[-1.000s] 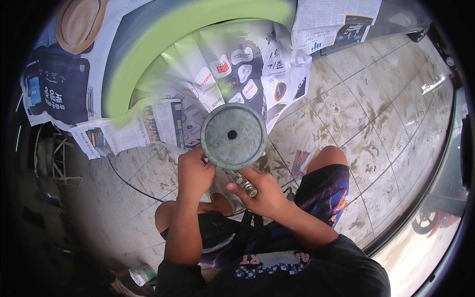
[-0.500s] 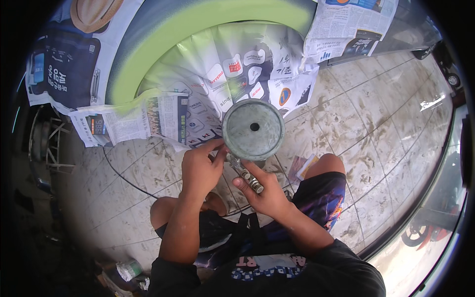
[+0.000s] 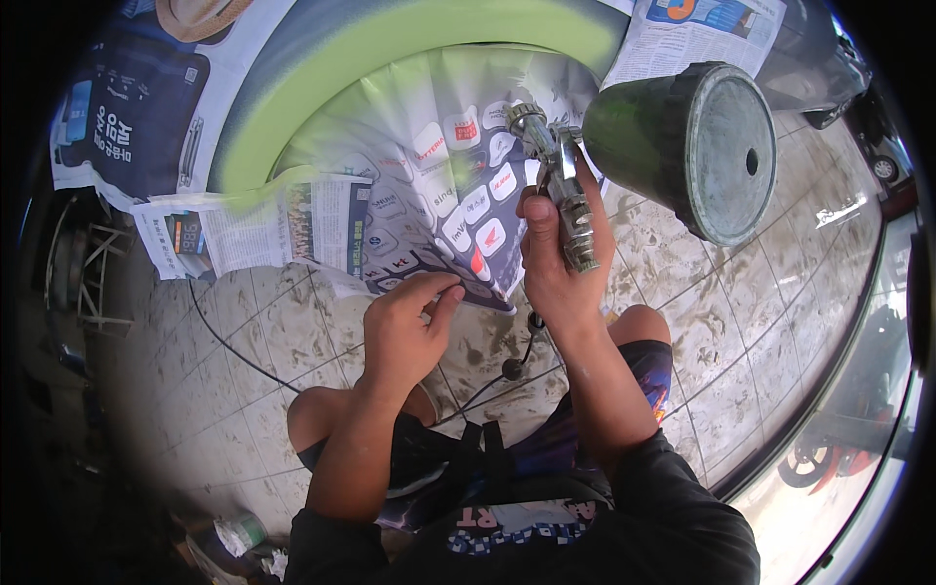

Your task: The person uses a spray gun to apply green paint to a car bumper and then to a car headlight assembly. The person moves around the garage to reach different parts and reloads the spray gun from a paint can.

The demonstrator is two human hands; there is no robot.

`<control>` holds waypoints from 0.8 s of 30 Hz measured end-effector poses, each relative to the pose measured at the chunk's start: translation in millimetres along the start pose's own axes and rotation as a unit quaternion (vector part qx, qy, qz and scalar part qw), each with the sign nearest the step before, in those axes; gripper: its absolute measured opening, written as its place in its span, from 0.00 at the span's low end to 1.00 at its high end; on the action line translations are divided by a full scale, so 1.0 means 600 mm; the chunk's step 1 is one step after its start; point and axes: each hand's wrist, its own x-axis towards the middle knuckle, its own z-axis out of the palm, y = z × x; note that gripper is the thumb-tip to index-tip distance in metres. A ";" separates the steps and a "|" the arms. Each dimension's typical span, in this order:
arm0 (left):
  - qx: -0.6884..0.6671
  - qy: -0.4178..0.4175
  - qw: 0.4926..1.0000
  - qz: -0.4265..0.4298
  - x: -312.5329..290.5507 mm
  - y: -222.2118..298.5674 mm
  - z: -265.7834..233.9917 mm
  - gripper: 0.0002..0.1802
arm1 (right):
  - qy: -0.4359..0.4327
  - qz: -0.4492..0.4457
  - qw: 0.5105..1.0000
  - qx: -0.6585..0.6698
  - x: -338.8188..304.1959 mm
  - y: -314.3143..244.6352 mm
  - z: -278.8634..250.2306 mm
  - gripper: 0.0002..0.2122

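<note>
At the bottom of the frame, the wearer's dark shirt (image 3: 380, 546) and bent knees are nearest. Left of centre, the left hand (image 3: 405, 327) hangs beside the lower edge of a printed sheet (image 3: 468, 205); its fingers curl and the thumb and forefinger tips sit close, but I cannot tell whether they meet or pinch anything.

Right of centre, the right hand (image 3: 570, 263) has its grip wrapped around a metal spray gun (image 3: 559, 175), thumb pressed on the near side. The gun's cup (image 3: 682, 151) lies tilted at the upper right, its holed round end turned toward the lower right; how much paint it holds cannot be seen.

Below and right lies the smudged tile floor (image 3: 751, 370). Farther up, the sheet fills the inside of a curved panel (image 3: 312, 88), and newspaper (image 3: 249, 234) covers its lower left end.

The masking looks done. Green spans the visible curve and fades into grey-blue at its outer edge, so the colour seems well along there. Whether another coat is left, I cannot judge.
</note>
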 end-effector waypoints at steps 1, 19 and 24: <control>0.001 -0.002 1.000 0.003 0.000 0.000 -0.001 0.07 | -0.006 -0.003 1.000 0.004 0.000 -0.001 0.004 0.27; -0.008 -0.046 0.999 0.001 -0.007 -0.007 -0.010 0.08 | 0.068 -0.057 0.993 -0.072 0.047 0.032 0.006 0.23; -0.013 -0.056 0.998 0.013 0.001 -0.007 0.001 0.08 | 0.027 -0.048 0.996 -0.068 0.035 0.014 0.015 0.24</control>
